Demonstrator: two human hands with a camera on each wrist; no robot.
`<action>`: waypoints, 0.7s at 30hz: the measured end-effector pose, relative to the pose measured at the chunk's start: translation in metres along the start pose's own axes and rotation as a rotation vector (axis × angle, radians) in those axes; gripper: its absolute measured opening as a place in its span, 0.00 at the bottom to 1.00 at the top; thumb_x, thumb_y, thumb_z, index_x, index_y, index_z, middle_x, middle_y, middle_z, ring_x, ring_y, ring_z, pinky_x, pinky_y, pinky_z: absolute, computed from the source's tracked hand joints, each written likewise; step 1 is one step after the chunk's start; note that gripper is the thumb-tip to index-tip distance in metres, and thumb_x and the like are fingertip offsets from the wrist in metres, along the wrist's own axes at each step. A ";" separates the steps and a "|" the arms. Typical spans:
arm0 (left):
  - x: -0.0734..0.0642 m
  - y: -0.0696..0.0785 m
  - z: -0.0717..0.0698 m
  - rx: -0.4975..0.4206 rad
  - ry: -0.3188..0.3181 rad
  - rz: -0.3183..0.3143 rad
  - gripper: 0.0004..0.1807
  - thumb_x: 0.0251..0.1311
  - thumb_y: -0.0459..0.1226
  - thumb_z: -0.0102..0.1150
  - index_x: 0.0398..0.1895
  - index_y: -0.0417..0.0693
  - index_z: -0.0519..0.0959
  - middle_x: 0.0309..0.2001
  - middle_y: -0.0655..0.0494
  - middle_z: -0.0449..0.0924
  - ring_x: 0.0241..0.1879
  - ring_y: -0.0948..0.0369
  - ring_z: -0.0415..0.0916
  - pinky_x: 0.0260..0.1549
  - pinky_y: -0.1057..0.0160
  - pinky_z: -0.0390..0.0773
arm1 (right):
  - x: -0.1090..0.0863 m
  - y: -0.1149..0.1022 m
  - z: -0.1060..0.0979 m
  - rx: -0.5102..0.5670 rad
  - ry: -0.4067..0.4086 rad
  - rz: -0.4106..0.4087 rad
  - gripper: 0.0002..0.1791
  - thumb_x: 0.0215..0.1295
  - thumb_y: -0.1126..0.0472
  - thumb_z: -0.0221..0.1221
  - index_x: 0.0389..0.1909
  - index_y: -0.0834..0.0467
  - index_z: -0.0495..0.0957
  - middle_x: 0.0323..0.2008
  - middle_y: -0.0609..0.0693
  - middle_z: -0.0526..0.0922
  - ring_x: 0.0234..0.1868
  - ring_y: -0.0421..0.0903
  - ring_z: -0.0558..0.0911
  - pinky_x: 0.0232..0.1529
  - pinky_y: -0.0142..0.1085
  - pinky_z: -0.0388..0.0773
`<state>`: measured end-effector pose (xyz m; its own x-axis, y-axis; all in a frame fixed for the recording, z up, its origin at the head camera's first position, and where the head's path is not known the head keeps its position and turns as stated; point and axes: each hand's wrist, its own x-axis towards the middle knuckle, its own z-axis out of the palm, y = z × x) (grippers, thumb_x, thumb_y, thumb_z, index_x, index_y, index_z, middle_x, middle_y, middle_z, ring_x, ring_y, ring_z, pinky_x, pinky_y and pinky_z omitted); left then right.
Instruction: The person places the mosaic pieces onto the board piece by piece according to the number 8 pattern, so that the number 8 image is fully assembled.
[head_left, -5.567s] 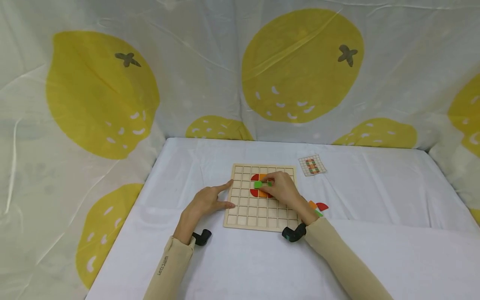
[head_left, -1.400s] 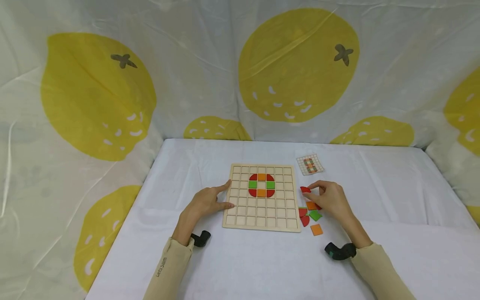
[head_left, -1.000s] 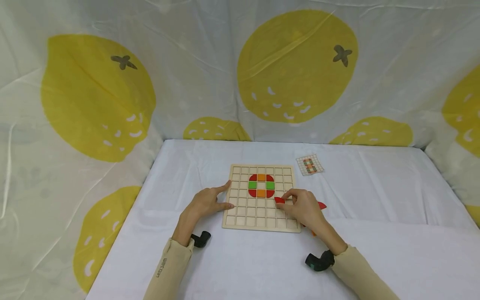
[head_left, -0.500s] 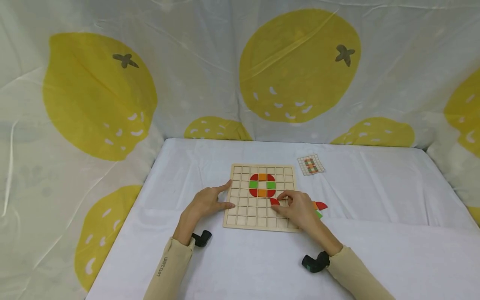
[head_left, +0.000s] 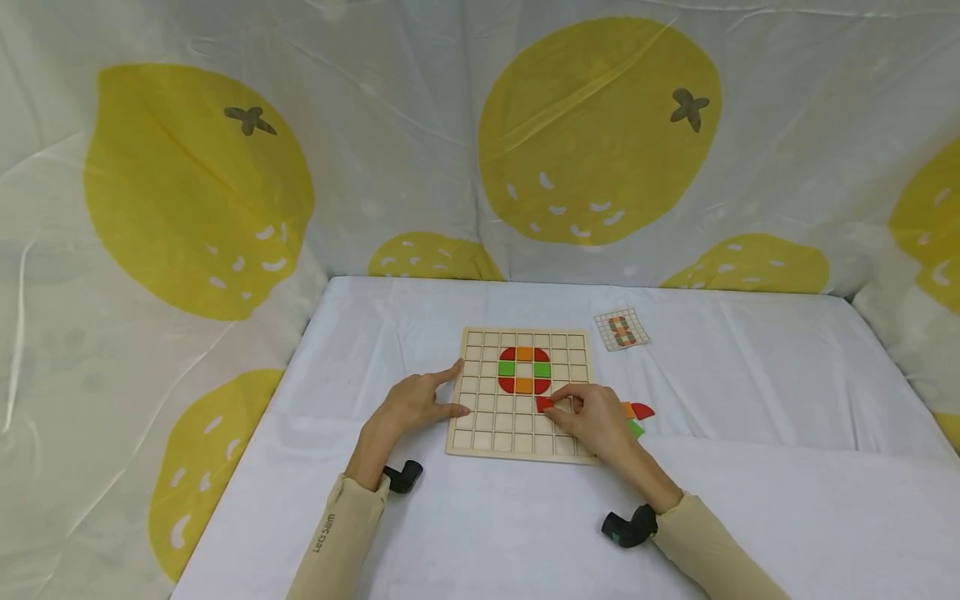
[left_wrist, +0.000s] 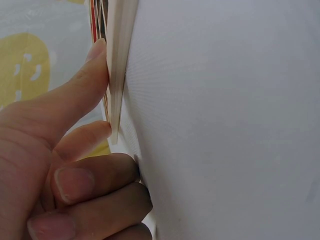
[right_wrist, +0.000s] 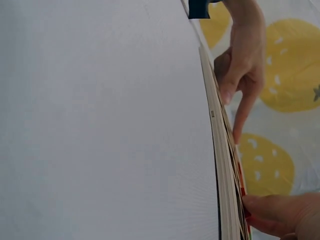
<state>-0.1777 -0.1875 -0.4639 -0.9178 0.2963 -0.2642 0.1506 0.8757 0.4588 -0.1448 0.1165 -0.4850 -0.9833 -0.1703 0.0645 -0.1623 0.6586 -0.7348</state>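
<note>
A wooden grid board [head_left: 487,425] lies on the table, with red quarter-circle, orange square and green square [head_left: 507,368] tiles forming a ring in its upper middle. My right hand [head_left: 596,414] pinches a red quarter-circle tile [head_left: 543,404] between thumb and index finger. That tile is at a cell just below the ring's lower right corner. Thumb and index finger of my left hand [head_left: 415,402] are spread along the board's left edge and touch it. In the left wrist view the other fingers [left_wrist: 95,175] curl beside the board edge [left_wrist: 117,75].
Right of the board, partly behind my right hand, lie loose tiles, among them a red quarter-circle [head_left: 642,411], an orange one [head_left: 628,410] and a green one [head_left: 636,428]. A small pattern card [head_left: 621,329] lies at the back right on the white cloth.
The green tile my right hand held earlier now sits in the ring. That hand took a red quarter-circle from the loose tiles and brought it left onto the board. The left hand stayed put.
</note>
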 end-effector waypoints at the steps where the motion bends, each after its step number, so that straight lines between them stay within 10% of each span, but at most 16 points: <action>1: 0.000 0.000 0.000 -0.002 -0.002 -0.002 0.48 0.59 0.55 0.72 0.81 0.59 0.61 0.29 0.51 0.82 0.31 0.59 0.71 0.38 0.59 0.72 | 0.000 0.000 0.001 0.001 0.001 -0.001 0.11 0.59 0.56 0.76 0.38 0.56 0.90 0.12 0.43 0.63 0.15 0.39 0.62 0.20 0.30 0.53; 21: 0.001 -0.001 0.001 -0.010 -0.007 -0.007 0.48 0.60 0.56 0.71 0.81 0.60 0.60 0.53 0.39 0.86 0.37 0.58 0.75 0.45 0.54 0.77 | 0.002 0.008 -0.027 -0.016 -0.033 0.026 0.13 0.61 0.55 0.74 0.44 0.56 0.90 0.14 0.43 0.60 0.16 0.40 0.60 0.19 0.30 0.53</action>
<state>-0.1784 -0.1878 -0.4652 -0.9164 0.2926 -0.2731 0.1405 0.8741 0.4650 -0.1501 0.1414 -0.4724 -0.9839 -0.1770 0.0231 -0.1384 0.6747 -0.7250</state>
